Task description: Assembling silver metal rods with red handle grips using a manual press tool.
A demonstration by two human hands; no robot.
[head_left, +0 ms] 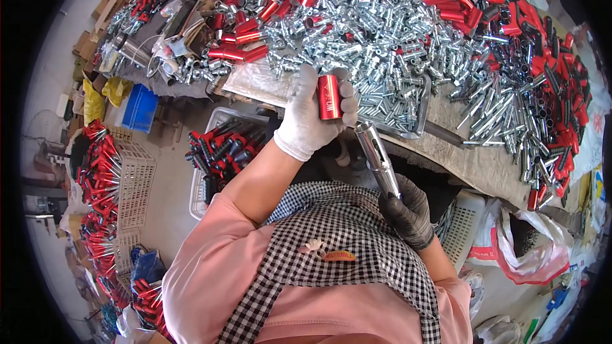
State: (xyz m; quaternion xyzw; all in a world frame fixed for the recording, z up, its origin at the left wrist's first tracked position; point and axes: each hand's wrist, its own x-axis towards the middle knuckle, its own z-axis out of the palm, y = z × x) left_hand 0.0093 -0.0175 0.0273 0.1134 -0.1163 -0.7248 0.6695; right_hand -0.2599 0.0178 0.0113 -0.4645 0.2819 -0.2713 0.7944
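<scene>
My left hand (309, 118), in a white glove, grips a short red metal sleeve (329, 97) upright over the table's near edge. Below and to the right, my right hand (410, 211) wears a dark, soiled glove and is closed around a shiny chrome tube (377, 160) with a slot in its side. The tube's upper end tilts toward my left hand, apart from the red sleeve. Just beyond both hands lies a heap of small silver metal fittings (357, 44). A metal tray (417, 111) at the near edge holds silver pins.
Loose red sleeves (245, 38) lie at the back and left of the heap. Red-and-black handled tools (561, 102) pile up at the right. Plastic crates of red tools (137, 181) stand at the left, near a blue bin (139, 108). A plastic bag (532, 248) sits lower right.
</scene>
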